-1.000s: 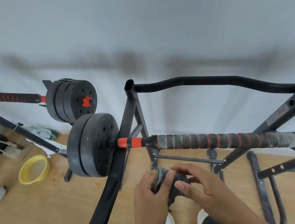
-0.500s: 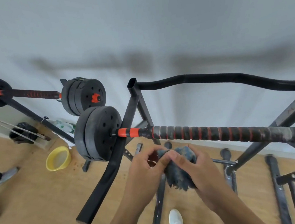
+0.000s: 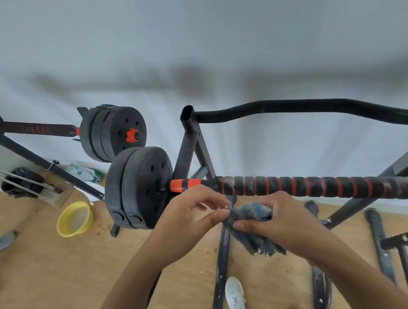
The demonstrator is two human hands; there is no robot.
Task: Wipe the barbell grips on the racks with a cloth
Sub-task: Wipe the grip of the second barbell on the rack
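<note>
Just below the barbell (image 3: 315,184), each grip, left hand (image 3: 192,214) and right hand (image 3: 286,218), pinched the bunched cloth (image 3: 251,212); so loose a wad might drop mid-wipe.

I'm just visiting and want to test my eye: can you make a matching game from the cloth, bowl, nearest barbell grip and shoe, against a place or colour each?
1. cloth
2. bowl
3. barbell grip
4. shoe

A. yellow, on the floor at left
B. black with red bands, on the rack
C. held by left hand and right hand
D. white, near the bottom edge

Pairs: 1-C, 2-A, 3-B, 4-D
</note>
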